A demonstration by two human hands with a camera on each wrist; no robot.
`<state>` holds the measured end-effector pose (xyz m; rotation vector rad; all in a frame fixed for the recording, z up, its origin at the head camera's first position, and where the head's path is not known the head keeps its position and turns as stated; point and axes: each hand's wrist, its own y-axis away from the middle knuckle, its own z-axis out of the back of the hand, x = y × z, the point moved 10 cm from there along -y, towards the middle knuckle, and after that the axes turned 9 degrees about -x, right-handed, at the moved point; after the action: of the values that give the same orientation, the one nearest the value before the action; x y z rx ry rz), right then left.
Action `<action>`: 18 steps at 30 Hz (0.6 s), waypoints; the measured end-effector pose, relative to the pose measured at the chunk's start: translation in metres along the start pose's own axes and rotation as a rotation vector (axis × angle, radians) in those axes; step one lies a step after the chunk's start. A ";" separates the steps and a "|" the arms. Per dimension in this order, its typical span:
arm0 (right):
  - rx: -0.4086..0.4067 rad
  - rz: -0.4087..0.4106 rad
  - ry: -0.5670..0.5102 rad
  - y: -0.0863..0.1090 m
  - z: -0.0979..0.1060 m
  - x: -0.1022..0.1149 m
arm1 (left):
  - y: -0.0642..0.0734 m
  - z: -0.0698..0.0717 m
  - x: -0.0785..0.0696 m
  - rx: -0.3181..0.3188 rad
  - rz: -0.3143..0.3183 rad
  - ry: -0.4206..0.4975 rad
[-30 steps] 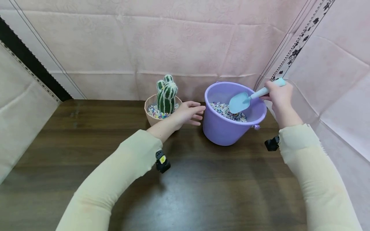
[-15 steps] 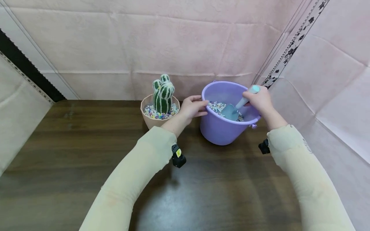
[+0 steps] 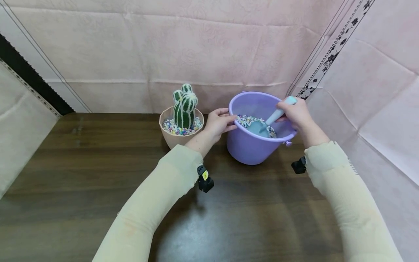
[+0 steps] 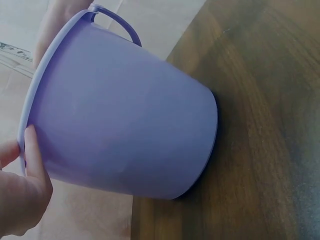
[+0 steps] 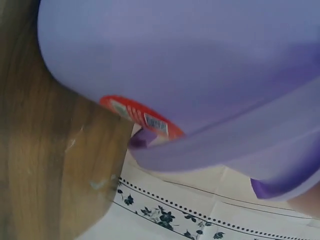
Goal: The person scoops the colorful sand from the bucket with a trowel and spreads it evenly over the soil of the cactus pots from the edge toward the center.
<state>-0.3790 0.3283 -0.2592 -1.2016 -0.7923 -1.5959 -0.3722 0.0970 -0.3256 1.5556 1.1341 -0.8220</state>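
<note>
A purple bucket [image 3: 251, 149] stands upright on the wooden table, multicoloured pebbles [image 3: 250, 121] inside. My left hand [image 3: 216, 125] grips the bucket's near-left rim; in the left wrist view one finger [image 4: 33, 152] lies against the outer wall and another is at the rim's other side. My right hand [image 3: 299, 113] holds a light blue trowel [image 3: 274, 117] by its handle, above the bucket's right side. The trowel's blade sits tilted down among the pebbles, its tip partly hidden. In the right wrist view the bucket's wall [image 5: 175, 65] fills most of the picture, and the trowel is out of sight.
Left of the bucket stands a beige pot [image 3: 176, 139] with a green cactus [image 3: 184, 109] and coloured pebbles, close behind my left wrist. Pale pink cloth [image 3: 196, 47] hangs along the back and sides of the table [image 3: 114, 163]. The bucket's handle [image 4: 120, 22] hangs at its side.
My left hand has moved right from beside the pot and taken hold of the bucket's rim. My right hand has lowered the trowel, bringing its blade down into the pebbles.
</note>
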 end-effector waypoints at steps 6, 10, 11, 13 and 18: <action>-0.055 -0.113 -0.091 -0.001 -0.001 -0.007 | -0.001 0.000 0.001 0.006 -0.001 0.008; -0.089 -0.166 -0.140 -0.002 -0.003 -0.011 | 0.000 0.000 0.000 0.006 -0.005 0.011; -0.098 -0.172 -0.147 -0.002 -0.003 -0.012 | 0.000 0.000 0.000 0.006 -0.005 0.009; -0.114 -0.186 -0.157 -0.003 -0.002 -0.013 | 0.001 0.000 0.000 0.002 -0.005 0.005; -0.146 -0.214 -0.206 -0.004 -0.001 -0.017 | 0.001 0.002 0.000 -0.014 -0.007 0.001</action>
<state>-0.3819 0.3336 -0.2761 -1.4424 -0.9765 -1.7466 -0.3713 0.0950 -0.3263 1.5417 1.1442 -0.8159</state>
